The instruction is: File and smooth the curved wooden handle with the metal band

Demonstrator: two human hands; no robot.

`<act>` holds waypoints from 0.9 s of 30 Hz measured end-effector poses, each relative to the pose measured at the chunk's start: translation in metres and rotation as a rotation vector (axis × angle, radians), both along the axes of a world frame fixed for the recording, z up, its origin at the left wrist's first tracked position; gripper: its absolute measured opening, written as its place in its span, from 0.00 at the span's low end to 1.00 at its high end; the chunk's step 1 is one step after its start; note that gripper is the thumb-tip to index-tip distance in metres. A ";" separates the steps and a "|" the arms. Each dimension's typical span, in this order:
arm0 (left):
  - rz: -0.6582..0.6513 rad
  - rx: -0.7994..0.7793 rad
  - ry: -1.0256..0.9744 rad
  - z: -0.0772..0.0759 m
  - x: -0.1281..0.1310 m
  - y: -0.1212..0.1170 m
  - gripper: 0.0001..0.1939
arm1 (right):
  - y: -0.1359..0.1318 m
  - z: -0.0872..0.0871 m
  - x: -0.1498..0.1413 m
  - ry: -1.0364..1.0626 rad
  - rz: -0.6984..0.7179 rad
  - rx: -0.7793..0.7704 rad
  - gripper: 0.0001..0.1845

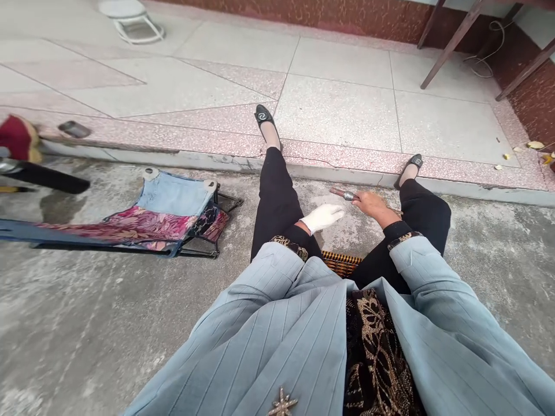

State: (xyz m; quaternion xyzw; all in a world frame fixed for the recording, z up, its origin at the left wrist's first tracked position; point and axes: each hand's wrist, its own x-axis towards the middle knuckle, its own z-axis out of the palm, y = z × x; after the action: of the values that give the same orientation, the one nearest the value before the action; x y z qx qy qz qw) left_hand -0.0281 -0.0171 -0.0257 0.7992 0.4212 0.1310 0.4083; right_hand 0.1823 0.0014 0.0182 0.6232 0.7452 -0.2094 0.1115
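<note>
My right hand [372, 203], bare, is wrapped round a reddish-brown stick-like handle [336, 192] with silvery wire or a metal band wound about it. The handle points left and slightly away from me, above the concrete; its exact kind does not show. My left hand [324, 217] wears a white knitted glove. It hovers just left of the handle and apart from it, back upward, fingers loosely stretched to the right, holding nothing visible. Between my thighs shows the edge of a woven orange-and-black wicker seat [342, 264].
A folding lounger [160, 222] with floral cloth stands on the concrete to the left. Beyond my knees runs a low step edge [312, 170] up to a tiled floor. A white stool [136, 23], a small grey object [74, 129] and wooden legs [451, 43] stand farther off.
</note>
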 end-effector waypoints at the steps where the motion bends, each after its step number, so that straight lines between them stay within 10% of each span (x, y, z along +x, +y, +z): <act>1: 0.007 -0.009 0.027 0.001 -0.003 0.003 0.14 | 0.000 -0.004 -0.004 -0.003 0.030 -0.040 0.20; 10: -0.051 -0.256 -0.053 0.011 -0.012 0.022 0.16 | -0.009 0.001 -0.007 0.376 0.450 -0.596 0.05; 16: 0.119 -0.288 -0.101 -0.011 -0.005 0.015 0.16 | 0.001 0.010 0.012 0.654 0.089 -0.321 0.15; 27: -0.137 -0.289 -0.051 -0.015 -0.002 0.002 0.18 | 0.005 -0.016 0.004 -0.029 0.032 -0.123 0.19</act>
State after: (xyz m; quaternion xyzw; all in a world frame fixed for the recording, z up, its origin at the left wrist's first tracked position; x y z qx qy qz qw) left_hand -0.0302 -0.0151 -0.0409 0.7555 0.3695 0.0613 0.5376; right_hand 0.1866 0.0064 0.0020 0.6060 0.7393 -0.2437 0.1638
